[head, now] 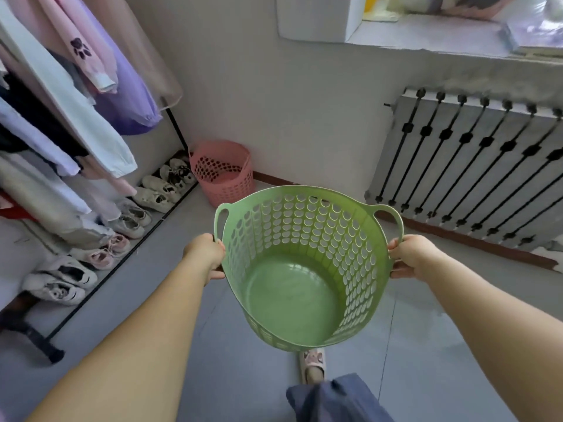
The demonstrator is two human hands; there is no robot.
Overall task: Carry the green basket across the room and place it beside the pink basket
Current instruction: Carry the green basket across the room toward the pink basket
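Note:
I hold the empty green basket point(301, 269) in the air in front of me, tilted so its inside faces me. My left hand point(205, 254) grips its left rim just below the left handle. My right hand point(411, 257) grips the right rim below the right handle. The pink basket point(224, 173) stands on the floor in the far corner against the white wall, beyond and to the left of the green one. Both baskets have perforated walls.
A clothes rack point(61, 117) with hanging garments fills the left side, with a row of shoes point(131, 222) on its base rail. A radiator point(475, 169) runs along the right wall under a windowsill. My slippered foot point(312, 362) stands on the grey floor.

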